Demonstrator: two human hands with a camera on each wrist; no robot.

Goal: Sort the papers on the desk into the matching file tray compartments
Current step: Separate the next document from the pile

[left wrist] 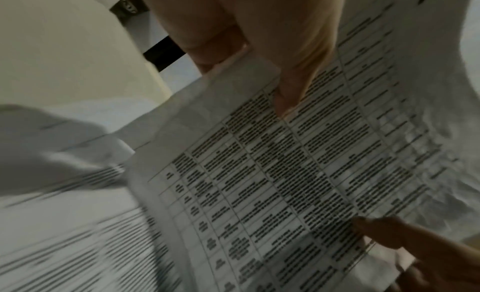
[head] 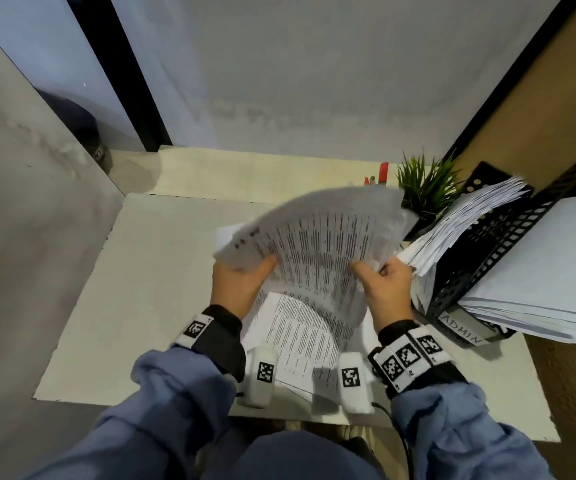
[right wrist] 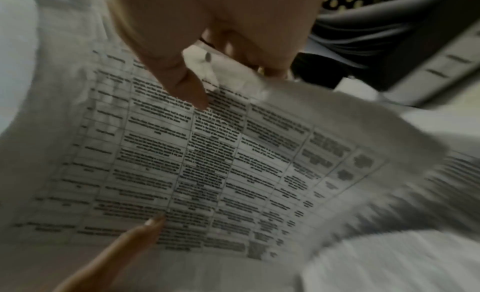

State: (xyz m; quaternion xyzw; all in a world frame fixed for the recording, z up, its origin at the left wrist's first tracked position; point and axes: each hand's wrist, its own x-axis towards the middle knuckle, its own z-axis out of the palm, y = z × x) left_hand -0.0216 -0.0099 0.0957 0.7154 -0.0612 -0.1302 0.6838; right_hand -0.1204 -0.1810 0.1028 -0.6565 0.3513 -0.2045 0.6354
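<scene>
A printed sheet with a table (head: 317, 244) is lifted and bowed above the desk between both hands. My left hand (head: 241, 278) pinches its left edge, thumb on top. My right hand (head: 383, 282) pinches its right edge. The left wrist view shows the table sheet (left wrist: 298, 173) under my left hand's thumb (left wrist: 293, 86); the right wrist view shows the same sheet (right wrist: 207, 162) under my right hand's thumb (right wrist: 187, 84). More printed papers (head: 300, 330) lie flat on the desk beneath. A black mesh file tray (head: 494, 244) stuffed with papers stands at the right, labelled ADMIN (head: 461, 329).
A small green potted plant (head: 425, 188) stands behind the tray, with red items (head: 382, 173) beside it. A thick white paper stack (head: 549, 278) fills the tray's near side. The pale desk top (head: 148, 289) extends left; grey walls close in behind and left.
</scene>
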